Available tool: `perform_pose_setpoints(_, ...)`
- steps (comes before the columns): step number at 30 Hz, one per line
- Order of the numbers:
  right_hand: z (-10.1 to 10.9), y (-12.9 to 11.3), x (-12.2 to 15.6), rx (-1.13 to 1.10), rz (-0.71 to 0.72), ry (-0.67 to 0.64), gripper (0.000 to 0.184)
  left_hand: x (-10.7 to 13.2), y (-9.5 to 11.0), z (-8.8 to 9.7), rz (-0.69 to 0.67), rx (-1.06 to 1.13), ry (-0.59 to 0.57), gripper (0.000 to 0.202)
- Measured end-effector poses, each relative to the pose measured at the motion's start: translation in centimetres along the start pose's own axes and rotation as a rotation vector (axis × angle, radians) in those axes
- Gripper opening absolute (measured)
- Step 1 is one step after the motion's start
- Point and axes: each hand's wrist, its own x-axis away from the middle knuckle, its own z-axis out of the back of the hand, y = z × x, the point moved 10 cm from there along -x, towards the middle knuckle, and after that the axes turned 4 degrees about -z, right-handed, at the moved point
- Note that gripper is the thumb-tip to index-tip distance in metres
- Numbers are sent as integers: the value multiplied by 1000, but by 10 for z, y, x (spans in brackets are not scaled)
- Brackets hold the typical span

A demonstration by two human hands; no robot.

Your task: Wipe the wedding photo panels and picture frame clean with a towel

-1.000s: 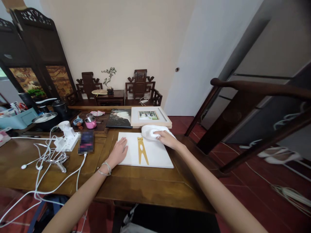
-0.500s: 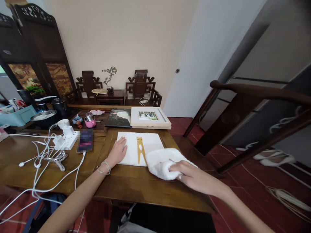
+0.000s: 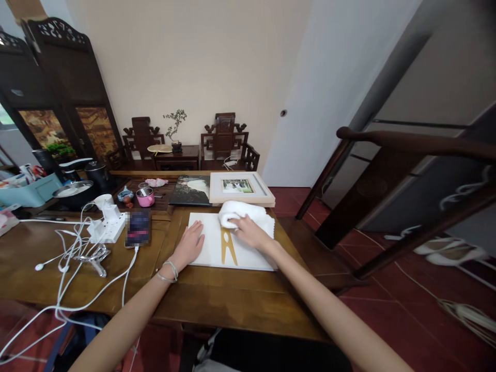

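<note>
A white canvas board (image 3: 211, 248) with a yellow-brown figure (image 3: 228, 249) painted down its middle lies flat on the wooden table (image 3: 232, 299). My left hand (image 3: 190, 244) rests flat on the board's left edge, fingers stretched out. My right hand (image 3: 250, 231) presses a white cloth (image 3: 240, 211) onto the board's far right part, fingers curled over the cloth. The cloth covers the top of the painted figure.
Behind the board lie a framed photo (image 3: 240, 187) and a dark print (image 3: 191, 189). To the left are a phone (image 3: 138, 228), a white power strip (image 3: 108, 226), tangled white cables (image 3: 73, 258), a pink mug (image 3: 145, 197) and pots. A dark wooden chair back (image 3: 387, 155) stands at the right.
My right hand carried the cloth from the board's far right corner down to the near right corner, then back up to the top middle of the board. My left hand stayed put.
</note>
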Motion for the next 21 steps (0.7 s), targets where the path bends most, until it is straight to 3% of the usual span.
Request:
perform_pose_setpoints(2, -10, -17, 9, 31, 47, -8, 50, 0, 1, 1, -3, 3, 6, 41)
perform_pose_setpoints(5, -18, -39, 46, 59, 137, -44, 49, 0, 1, 1, -4, 12, 23, 40)
perform_pose_setpoints(9, -12, -64, 107, 37, 225, -112, 50, 0, 1, 0, -6, 16, 33, 40)
perform_pose_setpoints(12, -6, -74, 131, 24, 252, -153, 48, 0, 1, -1, -11, 20, 36, 40)
perform_pose_setpoints(16, -5, -62, 109, 20, 229, -107, 46, -1, 0, -1, -14, 16, 32, 40)
perform_pose_setpoints(21, -12, -34, 35, 130, 184, -45, 51, -1, -1, -1, -7, 9, 18, 41)
